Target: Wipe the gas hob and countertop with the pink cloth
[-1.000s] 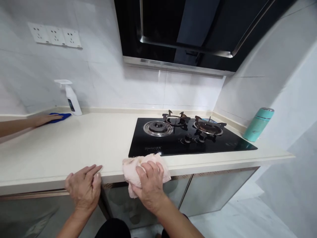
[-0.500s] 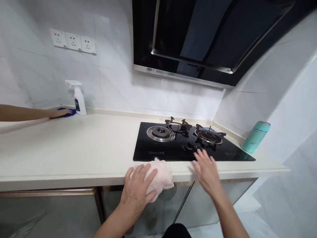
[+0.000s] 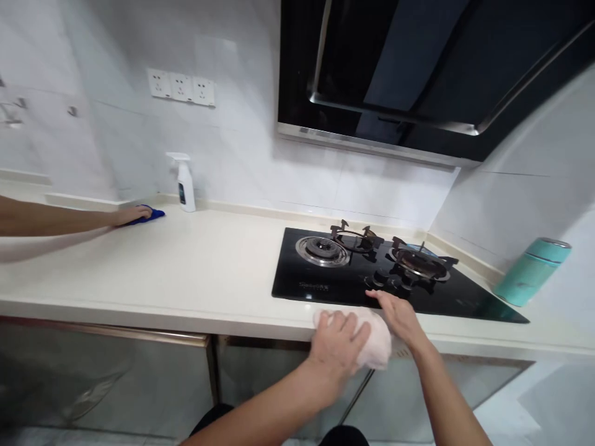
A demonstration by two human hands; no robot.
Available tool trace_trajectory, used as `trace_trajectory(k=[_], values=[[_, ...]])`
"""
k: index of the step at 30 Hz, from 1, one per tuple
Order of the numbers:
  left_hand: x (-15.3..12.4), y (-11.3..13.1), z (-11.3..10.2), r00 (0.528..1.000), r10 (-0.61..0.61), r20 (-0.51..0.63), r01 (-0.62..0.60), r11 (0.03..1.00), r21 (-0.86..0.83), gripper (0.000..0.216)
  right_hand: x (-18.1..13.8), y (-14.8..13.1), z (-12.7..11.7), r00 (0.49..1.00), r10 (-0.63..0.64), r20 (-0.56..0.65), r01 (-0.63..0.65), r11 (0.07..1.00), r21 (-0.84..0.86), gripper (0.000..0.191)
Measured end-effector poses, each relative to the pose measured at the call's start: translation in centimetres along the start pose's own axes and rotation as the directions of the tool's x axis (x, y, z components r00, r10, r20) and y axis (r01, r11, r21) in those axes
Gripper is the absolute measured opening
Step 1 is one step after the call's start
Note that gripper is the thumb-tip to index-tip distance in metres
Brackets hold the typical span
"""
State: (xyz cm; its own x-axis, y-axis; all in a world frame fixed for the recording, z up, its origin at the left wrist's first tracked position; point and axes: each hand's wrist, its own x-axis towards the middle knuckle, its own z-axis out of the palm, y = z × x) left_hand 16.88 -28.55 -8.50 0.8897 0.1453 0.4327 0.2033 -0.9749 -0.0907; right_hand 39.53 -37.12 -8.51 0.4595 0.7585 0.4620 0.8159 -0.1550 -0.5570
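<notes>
My left hand [image 3: 335,347] grips a pale pink cloth [image 3: 375,344] at the counter's front edge, just below the stove; part of the cloth hangs over the edge. To its right, my right hand [image 3: 397,314] is held above the front edge of the black gas stove [image 3: 297,272], fingers stretched out and holding nothing. Its fingertips are close to the stove knobs [image 3: 381,277]. One pot support [image 3: 356,240] stands off its burner at the back of the stove, while the left burner [image 3: 322,250] is bare.
At the left, another person's hand [image 3: 132,214] presses a blue cloth [image 3: 155,214] on the counter [image 3: 223,260]. A white spray bottle [image 3: 186,186] stands by the wall. A turquoise flask [image 3: 532,272] is at the right. The black range hood [image 3: 372,139] overhangs the stove.
My left hand has slid the pink cloth rightwards along the counter edge, nearer my right hand. The view has turned left. The other person's hand has moved the blue cloth away from the spray bottle.
</notes>
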Motion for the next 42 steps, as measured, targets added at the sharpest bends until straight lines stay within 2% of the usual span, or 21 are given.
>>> trace_trajectory(k=[3, 5, 8, 11, 16, 21, 25, 28, 32, 38, 42], values=[[1.3, 1.1, 0.8, 1.000, 0.019, -0.019, -0.019, 1.000, -0.003, 0.070, 0.7, 0.5, -0.5, 0.977, 0.174, -0.122, -0.143, 0.964, 0.224, 0.060], [1.4, 1.2, 1.0, 0.999, 0.004, -0.046, -0.005, 1.000, -0.005, 0.072, 0.3, 0.6, -0.8, 0.952, 0.263, -0.154, -0.205, 0.927, 0.315, 0.056], [0.7, 0.6, 0.7, 0.996, 0.040, -0.083, -0.042, 0.999, -0.013, 0.074, -0.5, 0.4, -1.3, 0.952, 0.275, -0.131, -0.230, 0.931, 0.284, 0.051], [-0.9, -0.9, 0.0, 0.992, 0.094, -0.080, -0.095, 0.995, -0.003, 0.073, -0.7, 0.5, -1.5, 0.958, 0.263, -0.110, -0.232, 0.944, 0.234, 0.050], [-5.6, -5.8, -1.1, 0.998, 0.046, -0.036, -0.044, 0.997, 0.064, 0.075, -0.5, 2.1, -1.5, 0.955, 0.288, -0.071, -0.274, 0.948, 0.164, 0.053], [-12.3, -13.1, -2.0, 0.996, -0.048, -0.080, 0.055, 0.994, 0.089, 0.075, -0.6, 2.4, -1.8, 0.958, 0.285, -0.029, -0.279, 0.952, 0.123, 0.052], [-17.9, -18.8, -4.6, 0.991, -0.098, -0.093, 0.108, 0.988, 0.114, 0.065, -0.4, 2.6, -2.1, 0.952, 0.307, -0.010, -0.305, 0.948, 0.088, 0.055], [-20.9, -22.0, -7.1, 0.973, -0.226, -0.053, 0.230, 0.967, 0.112, 0.068, -0.2, 3.3, -1.8, 0.959, 0.283, -0.019, -0.280, 0.955, 0.098, 0.053], [-22.7, -24.3, -8.9, 0.917, -0.398, -0.032, 0.399, 0.912, 0.097, 0.077, -0.1, 4.3, -1.4, 0.955, 0.294, -0.027, -0.289, 0.951, 0.113, 0.050], [-23.3, -25.6, -10.5, 0.893, -0.448, 0.052, 0.443, 0.893, 0.082, 0.076, -0.1, 4.0, -1.1, 0.974, 0.225, -0.025, -0.220, 0.966, 0.136, 0.052], [-22.9, -27.9, -12.8, 0.843, -0.502, 0.193, 0.512, 0.859, -0.001, 0.076, -0.1, 3.4, -1.0, 0.967, 0.254, -0.005, -0.250, 0.957, 0.145, 0.054]])
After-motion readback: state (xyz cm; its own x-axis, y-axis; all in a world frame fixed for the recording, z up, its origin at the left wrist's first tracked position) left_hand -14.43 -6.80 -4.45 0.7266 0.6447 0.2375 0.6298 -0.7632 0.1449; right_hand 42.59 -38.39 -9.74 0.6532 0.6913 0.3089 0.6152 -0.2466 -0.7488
